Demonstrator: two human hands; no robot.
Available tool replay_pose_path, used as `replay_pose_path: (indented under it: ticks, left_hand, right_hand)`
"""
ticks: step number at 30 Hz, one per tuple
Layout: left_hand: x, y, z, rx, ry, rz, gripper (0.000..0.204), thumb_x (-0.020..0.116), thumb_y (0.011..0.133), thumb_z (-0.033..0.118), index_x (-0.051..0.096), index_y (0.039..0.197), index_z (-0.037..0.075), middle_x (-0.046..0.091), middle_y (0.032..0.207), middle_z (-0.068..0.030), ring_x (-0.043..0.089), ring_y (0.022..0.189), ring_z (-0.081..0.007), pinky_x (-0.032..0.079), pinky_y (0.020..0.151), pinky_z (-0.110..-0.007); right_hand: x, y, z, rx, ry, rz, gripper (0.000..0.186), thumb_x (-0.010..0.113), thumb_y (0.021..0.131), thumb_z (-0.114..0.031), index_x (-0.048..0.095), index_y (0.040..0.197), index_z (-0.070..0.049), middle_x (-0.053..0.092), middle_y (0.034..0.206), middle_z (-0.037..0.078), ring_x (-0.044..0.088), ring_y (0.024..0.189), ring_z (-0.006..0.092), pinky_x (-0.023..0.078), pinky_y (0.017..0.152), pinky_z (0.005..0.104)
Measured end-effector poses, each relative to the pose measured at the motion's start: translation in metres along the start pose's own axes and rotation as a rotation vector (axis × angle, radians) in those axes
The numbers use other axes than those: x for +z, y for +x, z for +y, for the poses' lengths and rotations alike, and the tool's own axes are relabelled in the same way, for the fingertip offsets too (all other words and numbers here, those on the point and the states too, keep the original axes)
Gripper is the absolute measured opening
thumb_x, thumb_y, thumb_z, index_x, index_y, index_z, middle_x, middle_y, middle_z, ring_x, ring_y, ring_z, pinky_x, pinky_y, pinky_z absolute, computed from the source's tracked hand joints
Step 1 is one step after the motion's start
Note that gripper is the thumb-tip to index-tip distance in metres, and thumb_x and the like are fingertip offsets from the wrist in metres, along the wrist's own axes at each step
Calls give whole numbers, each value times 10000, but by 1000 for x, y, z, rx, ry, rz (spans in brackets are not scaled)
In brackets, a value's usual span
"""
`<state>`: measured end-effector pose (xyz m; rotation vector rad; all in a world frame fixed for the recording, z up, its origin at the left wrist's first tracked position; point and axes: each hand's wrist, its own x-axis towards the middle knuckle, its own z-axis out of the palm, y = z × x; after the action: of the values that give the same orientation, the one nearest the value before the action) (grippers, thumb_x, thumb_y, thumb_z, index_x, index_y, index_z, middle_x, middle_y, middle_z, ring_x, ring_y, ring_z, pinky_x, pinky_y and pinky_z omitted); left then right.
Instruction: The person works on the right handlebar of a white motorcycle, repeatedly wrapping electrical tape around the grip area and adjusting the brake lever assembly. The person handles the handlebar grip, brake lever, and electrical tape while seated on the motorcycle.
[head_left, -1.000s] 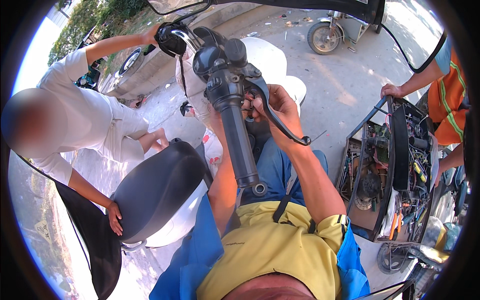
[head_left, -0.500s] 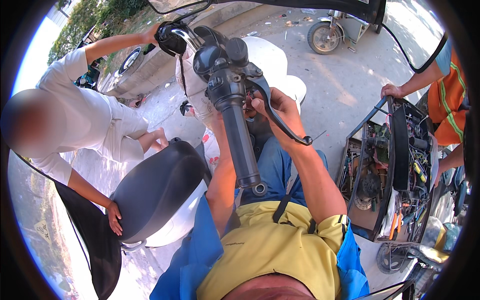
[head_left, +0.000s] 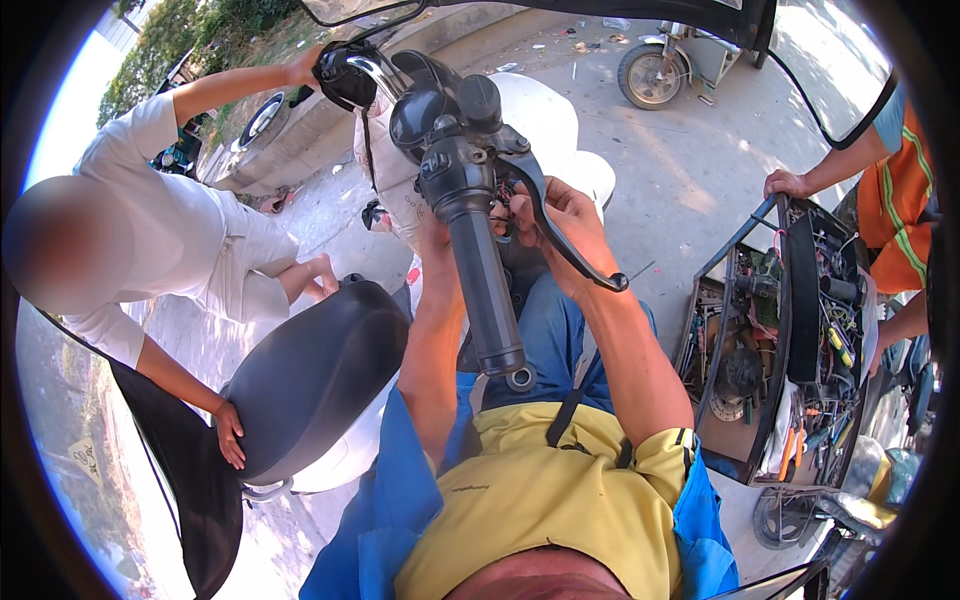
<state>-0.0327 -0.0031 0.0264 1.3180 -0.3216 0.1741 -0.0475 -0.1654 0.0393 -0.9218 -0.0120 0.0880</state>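
A scooter's black handlebar grip point(head_left: 487, 290) slants down in front of me, with its curved brake lever point(head_left: 565, 240) to the right. My left hand point(head_left: 437, 236) is behind the grip. Most of it is hidden, though fingertips show between grip and lever. Behind the lever, my right hand point(head_left: 566, 212) has its fingers bent and pressed together, close to those fingertips. Some thin, reddish wires point(head_left: 506, 190) appear beside the fingers, under the lever mount. What the right fingers pinch is too small to make out.
At left, a person in pale clothes holds the other handlebar end and rests a hand on the black seat point(head_left: 310, 375). An open toolbox point(head_left: 775, 330) full of tools stands at right, near a person in an orange vest point(head_left: 900, 210). A three-wheeler's wheel point(head_left: 652, 75) is beyond.
My right fingers have curled a little and shifted slightly behind the lever. My left forearm has swung slightly left. The other people and the toolbox stay as they were.
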Motion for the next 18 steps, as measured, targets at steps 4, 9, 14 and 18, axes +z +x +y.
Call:
replay_pose_path:
  ticks: [4,9,14,18]
  left_hand:
    - [3,4,4,6,54,-18,219,724,938,112,671,1136,36,710,963,-22,669,811,-90,533,714,-233]
    - [7,9,3,-4,-28,-22,219,719,942,121,662,1140,44,698,949,-17,649,796,-85,497,683,-229]
    - [7,12,4,8,-12,-21,194,698,958,143,654,1113,36,676,920,-10,621,773,-81,469,667,-232]
    - [13,13,17,-2,-37,-23,163,681,967,159,655,1065,32,670,901,-14,624,783,-96,478,678,-240]
  right_hand:
    - [-1,1,2,-5,34,-11,200,739,934,-55,668,1099,34,689,838,40,588,676,84,433,591,235]
    - [-2,1,1,1,55,-18,226,741,931,-52,669,1120,48,695,854,50,592,683,87,442,599,234]
    - [-4,1,1,-6,58,-42,252,745,928,-47,671,1143,62,703,878,55,592,690,85,442,598,227]
    - [-4,1,-1,0,44,-59,255,750,924,-40,672,1145,60,703,880,51,586,686,79,442,596,226]
